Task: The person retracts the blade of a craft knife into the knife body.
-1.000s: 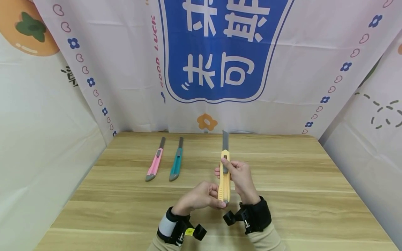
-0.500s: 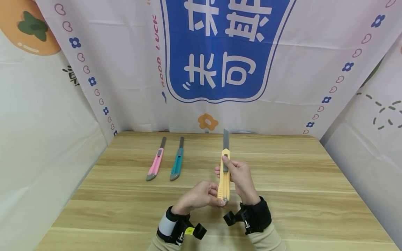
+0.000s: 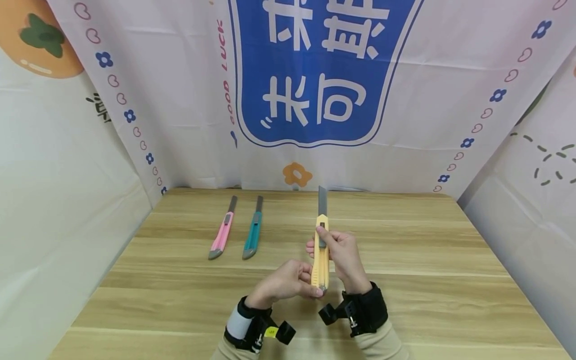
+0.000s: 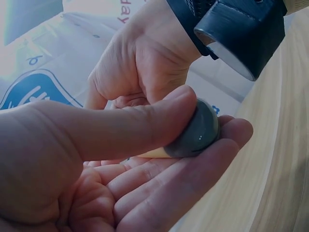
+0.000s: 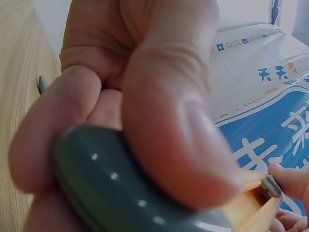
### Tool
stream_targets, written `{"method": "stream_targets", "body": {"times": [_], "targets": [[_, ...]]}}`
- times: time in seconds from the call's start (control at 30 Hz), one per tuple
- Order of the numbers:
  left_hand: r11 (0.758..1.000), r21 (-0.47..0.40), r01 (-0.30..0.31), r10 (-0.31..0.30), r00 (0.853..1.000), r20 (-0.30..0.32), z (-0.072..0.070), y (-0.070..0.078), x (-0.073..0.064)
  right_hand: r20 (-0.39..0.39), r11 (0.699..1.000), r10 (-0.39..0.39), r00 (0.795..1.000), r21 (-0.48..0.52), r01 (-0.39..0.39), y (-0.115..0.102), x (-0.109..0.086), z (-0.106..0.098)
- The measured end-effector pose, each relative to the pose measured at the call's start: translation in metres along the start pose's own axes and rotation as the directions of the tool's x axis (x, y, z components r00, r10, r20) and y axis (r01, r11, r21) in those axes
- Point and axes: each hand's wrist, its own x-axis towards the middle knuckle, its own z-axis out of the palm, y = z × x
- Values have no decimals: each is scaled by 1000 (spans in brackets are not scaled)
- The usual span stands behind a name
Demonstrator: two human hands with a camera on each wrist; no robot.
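Head: yellow plastic box-cutter [image 3: 320, 267], grey metal blade [image 3: 322, 201] out, held above wood-grain table [image 3: 171, 305]; my right hand [image 3: 345, 255] curled round it, my left hand [image 3: 288, 281] pinching near end. Left wrist: thumb, fingers closed on rounded dark-grey end cap [image 4: 205, 130]. Right wrist: right thumb [image 5: 292, 183] at grey slider [image 5: 273, 186]. Probably blade-sliding step; next slide wants end steady.

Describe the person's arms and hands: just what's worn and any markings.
The left hand and right hand are bare. The sleeves are beige. Black straps at the wrists each bear a boxy black camera; the left one also has a pale panel and a small yellow label.
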Motion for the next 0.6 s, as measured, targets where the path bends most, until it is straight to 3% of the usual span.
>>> {"method": "stream_targets", "body": {"times": [0.6], "targets": [[1000,-13,-11,11,1000,-3,0,1,-1,11,1000,-1,1000,-1,1,-1,-2,1]]}}
